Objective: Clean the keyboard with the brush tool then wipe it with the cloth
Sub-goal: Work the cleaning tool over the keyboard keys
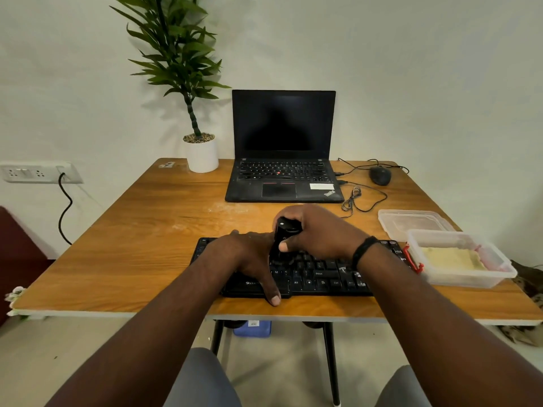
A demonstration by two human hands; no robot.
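Observation:
A black keyboard (320, 277) lies along the near edge of the wooden table (132, 239). My right hand (320, 230) grips a black brush tool (282, 236) upright, its lower end down on the keys near the keyboard's middle. My left hand (249, 259) lies flat over the keyboard's left half, the thumb reaching past its front edge. A yellowish cloth (452, 258) sits inside a clear plastic box (467, 279) to the right of the keyboard.
An open black laptop (283, 171) stands behind the keyboard, with a mouse (380, 175) and loose cables to its right. The box's clear lid (411, 221) lies behind the box. A potted plant (201, 154) stands at the back left.

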